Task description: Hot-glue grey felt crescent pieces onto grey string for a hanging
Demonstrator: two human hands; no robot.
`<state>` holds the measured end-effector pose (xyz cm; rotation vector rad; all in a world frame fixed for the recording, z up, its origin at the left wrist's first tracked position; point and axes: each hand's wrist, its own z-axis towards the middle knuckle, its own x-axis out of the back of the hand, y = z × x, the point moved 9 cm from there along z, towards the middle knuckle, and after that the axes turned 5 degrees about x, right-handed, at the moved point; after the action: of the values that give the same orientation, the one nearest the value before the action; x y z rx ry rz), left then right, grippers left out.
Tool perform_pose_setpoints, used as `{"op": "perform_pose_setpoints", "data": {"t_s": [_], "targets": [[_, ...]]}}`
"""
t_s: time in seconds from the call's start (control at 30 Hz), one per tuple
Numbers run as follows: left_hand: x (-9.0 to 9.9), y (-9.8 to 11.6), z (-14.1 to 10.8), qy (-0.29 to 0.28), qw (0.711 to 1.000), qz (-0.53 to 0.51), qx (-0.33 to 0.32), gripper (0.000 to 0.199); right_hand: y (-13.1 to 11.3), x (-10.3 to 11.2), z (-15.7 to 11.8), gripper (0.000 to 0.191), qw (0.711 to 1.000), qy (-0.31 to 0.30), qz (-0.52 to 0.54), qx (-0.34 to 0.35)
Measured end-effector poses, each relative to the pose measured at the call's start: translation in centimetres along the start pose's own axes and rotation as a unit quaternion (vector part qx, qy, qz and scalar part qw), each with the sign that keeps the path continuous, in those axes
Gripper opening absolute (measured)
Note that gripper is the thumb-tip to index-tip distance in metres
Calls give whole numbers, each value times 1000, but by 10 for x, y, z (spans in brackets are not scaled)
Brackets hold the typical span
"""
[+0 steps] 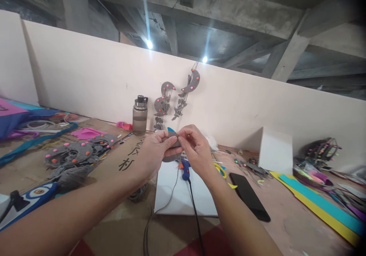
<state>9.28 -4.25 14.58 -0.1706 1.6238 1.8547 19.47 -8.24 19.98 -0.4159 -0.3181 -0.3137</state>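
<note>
Above a white board (pixel 171 195) my left hand (pixel 156 147) is closed on a grey felt piece (pixel 171 156). My right hand (pixel 196 143) pinches at the right edge of the same piece, fingertips together. A blue pointed tip (pixel 171 130) shows just above the fingers. From the hands a thin grey cord (pixel 175 187) hangs down across the board. Beneath my right hand lies a blue glue gun (pixel 185 170) with a black cable. Yellow-handled scissors (pixel 220 170) are right of it, partly hidden by my right wrist.
A water bottle (pixel 140 117) stands by the white partition (pixel 85 69), where grey crescent ornaments (pixel 192 81) hang. Grey felt crescents with coloured dots (pixel 70 152) lie at left. A black phone (pixel 249 197), a white box (pixel 276 149) and yellow and blue sheets (pixel 323 206) are at right.
</note>
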Motion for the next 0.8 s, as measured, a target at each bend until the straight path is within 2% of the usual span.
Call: {"op": "perform_pose_setpoints", "data": {"t_s": [0.33, 0.8], "targets": [[-3, 5, -4, -11, 1000, -5, -9, 27, -8, 0, -2, 9, 1000, 25, 10, 6], [-8, 6, -7, -19, 1000, -11, 3, 24, -18, 0, -4, 13, 997, 54, -2, 56]]}}
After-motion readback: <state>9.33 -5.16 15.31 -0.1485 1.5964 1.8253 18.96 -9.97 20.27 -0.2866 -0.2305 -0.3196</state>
